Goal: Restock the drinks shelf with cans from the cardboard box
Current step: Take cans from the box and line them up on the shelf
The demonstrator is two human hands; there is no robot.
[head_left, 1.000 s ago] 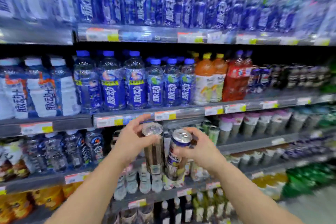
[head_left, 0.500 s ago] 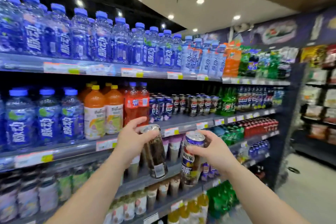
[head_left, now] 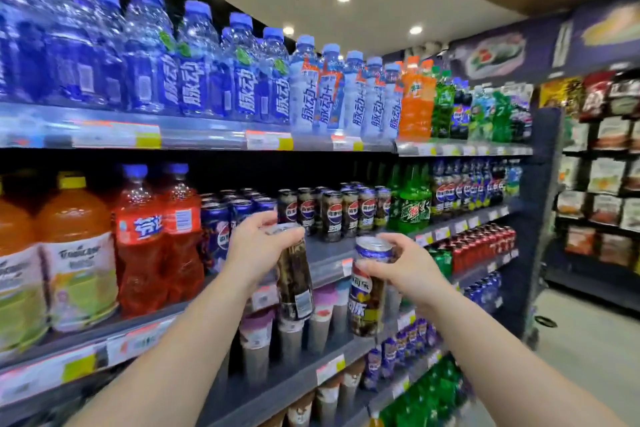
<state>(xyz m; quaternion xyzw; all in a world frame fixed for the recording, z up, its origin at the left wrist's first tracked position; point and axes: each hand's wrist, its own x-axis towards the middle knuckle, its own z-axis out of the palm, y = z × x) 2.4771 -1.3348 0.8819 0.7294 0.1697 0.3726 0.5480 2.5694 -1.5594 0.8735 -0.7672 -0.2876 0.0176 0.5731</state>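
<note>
My left hand point(head_left: 254, 248) grips the top of a tall dark can point(head_left: 294, 282), held upright in front of the middle shelf point(head_left: 329, 265). My right hand point(head_left: 403, 269) holds a second tall can point(head_left: 367, 300) by its blue-rimmed top, a little lower and to the right. Just behind the hands, rows of matching dark cans point(head_left: 332, 215) and blue cans point(head_left: 221, 218) stand on that shelf. The cardboard box is out of view.
Blue bottles point(head_left: 194, 80) fill the top shelf; orange bottles point(head_left: 76, 253) and red bottles point(head_left: 159, 239) stand at left. Green bottles point(head_left: 412, 204) sit right of the cans. Cups point(head_left: 256, 343) line the shelf below. A snack rack point(head_left: 602, 184) and aisle floor point(head_left: 571, 357) lie right.
The view has swung right along the shelves and the can rows have come closer. Both hands keep their cans and have risen slightly toward the can shelf.
</note>
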